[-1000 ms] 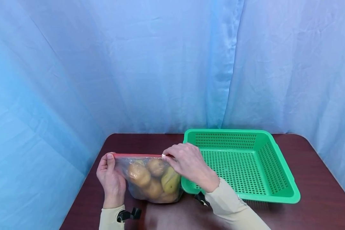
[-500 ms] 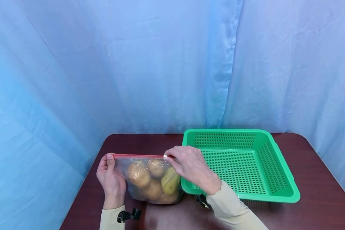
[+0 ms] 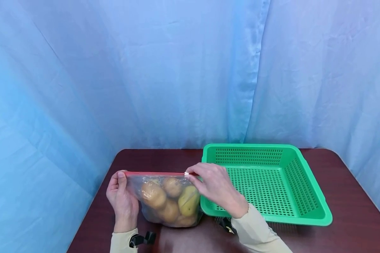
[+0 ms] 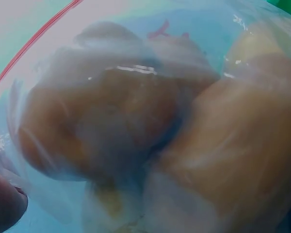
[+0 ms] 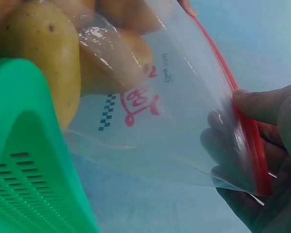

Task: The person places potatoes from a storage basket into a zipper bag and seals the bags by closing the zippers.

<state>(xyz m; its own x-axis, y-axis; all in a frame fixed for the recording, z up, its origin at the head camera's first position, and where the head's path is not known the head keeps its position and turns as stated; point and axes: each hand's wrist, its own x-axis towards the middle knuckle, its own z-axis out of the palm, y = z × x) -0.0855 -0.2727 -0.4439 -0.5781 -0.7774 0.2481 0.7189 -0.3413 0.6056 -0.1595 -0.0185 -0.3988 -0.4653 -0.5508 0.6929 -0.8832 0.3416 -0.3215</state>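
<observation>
A clear slider zip bag (image 3: 164, 202) with a red zip strip (image 3: 155, 173) stands on the table, full of several round, yellow-brown potatoes or fruits (image 5: 116, 63). One yellow-green oblong piece (image 3: 189, 201) shows at its right side; its kind is unclear. My left hand (image 3: 122, 198) pinches the bag's upper left corner between thumb and fingers. At the right part of the strip, my right hand (image 3: 216, 188) pinches the white slider (image 3: 186, 173). In the right wrist view, the thumb (image 5: 262, 104) presses the strip and the other fingers lie behind the clear plastic.
A green perforated plastic basket (image 3: 313, 182) sits right of the bag, its left edge close beside it and partly behind my right hand. The dark red-brown table (image 3: 351, 196) carries both. Pale blue curtains (image 3: 177, 70) hang behind and at the sides.
My right hand has slid a short way rightward along the red strip, taking the white slider with it. My left hand keeps its hold on the left corner.
</observation>
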